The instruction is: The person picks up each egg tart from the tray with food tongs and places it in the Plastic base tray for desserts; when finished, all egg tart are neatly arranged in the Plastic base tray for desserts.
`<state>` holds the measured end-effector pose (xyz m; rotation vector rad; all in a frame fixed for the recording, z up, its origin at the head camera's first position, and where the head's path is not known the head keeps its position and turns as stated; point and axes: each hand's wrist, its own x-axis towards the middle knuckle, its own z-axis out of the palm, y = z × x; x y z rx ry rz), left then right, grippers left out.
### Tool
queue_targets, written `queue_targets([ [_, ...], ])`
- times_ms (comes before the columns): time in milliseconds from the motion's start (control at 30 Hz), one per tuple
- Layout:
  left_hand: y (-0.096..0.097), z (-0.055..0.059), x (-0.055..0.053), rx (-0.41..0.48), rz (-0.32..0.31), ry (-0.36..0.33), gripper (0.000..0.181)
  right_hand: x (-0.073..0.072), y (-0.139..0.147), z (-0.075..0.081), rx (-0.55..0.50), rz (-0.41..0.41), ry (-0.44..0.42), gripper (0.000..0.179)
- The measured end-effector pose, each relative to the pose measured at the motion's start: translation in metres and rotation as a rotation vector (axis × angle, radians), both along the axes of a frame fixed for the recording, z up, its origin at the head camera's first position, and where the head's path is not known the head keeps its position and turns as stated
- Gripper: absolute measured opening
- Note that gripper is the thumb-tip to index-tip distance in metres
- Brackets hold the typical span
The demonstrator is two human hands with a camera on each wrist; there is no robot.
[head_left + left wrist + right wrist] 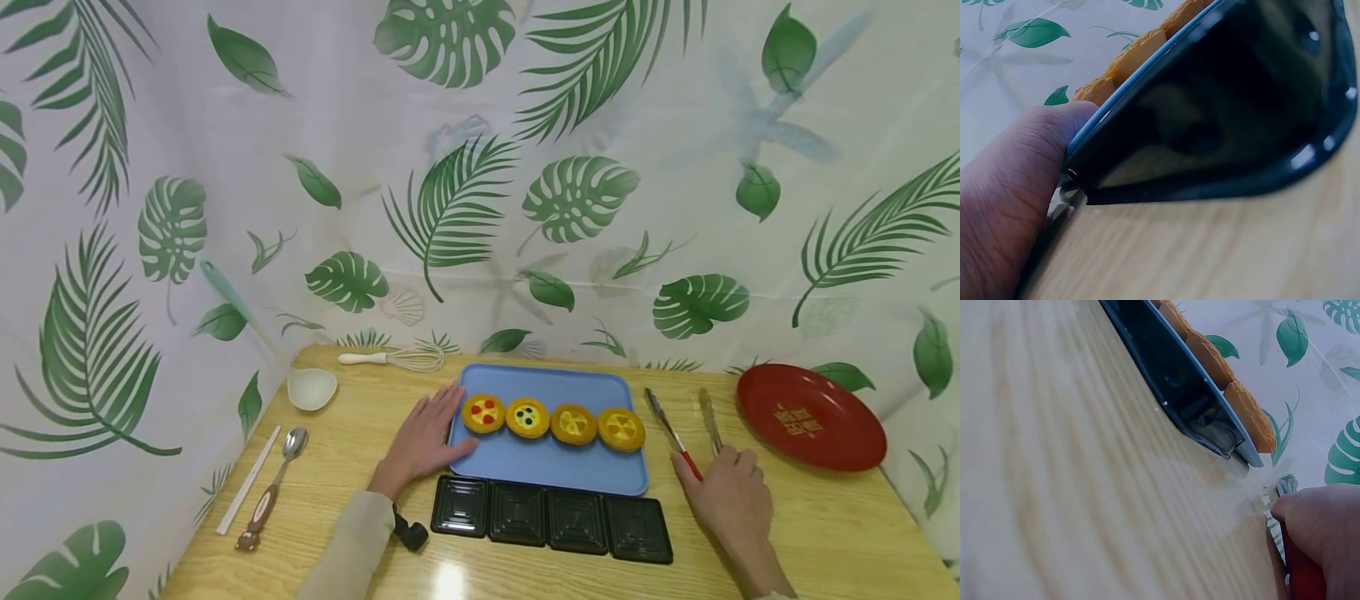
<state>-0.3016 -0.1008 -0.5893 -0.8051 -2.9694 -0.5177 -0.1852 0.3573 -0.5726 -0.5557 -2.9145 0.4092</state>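
My left hand (426,437) lies at the left edge of a blue tray (540,383), fingers fairly straight and thumb over the rim. On the tray, several toy egg tarts (527,417) stand in a row; one has red toppings, one dark dots. At the right, my right hand (731,496) grips a pair of tongs (686,457) with red handles, their two arms spread apart and pointing away. Part of the red handle (1305,575) shows under the thumb in the right wrist view. Between the hands, several black square dishes (517,512) line the tray's near side.
A red oval plate (840,425) is at the far right. On the left are a white ladle (312,389), a spoon (276,483), a white stick-like piece (249,481) and a whisk (397,359). Leaf-patterned cloth (480,208) hangs behind the wooden table (817,525).
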Motion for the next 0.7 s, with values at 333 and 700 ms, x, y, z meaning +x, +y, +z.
queue_targets([
  [333, 0.000, -0.001, 0.000, -0.002, -0.008, 0.010, 0.099, 0.000, 0.002, 0.003, -0.058, 0.002, -0.010, 0.091],
  [700, 0.000, 0.002, 0.002, 0.019, -0.013, 0.033, 0.099, 0.001, 0.013, 0.029, -0.160, 0.209, -0.047, 0.086],
])
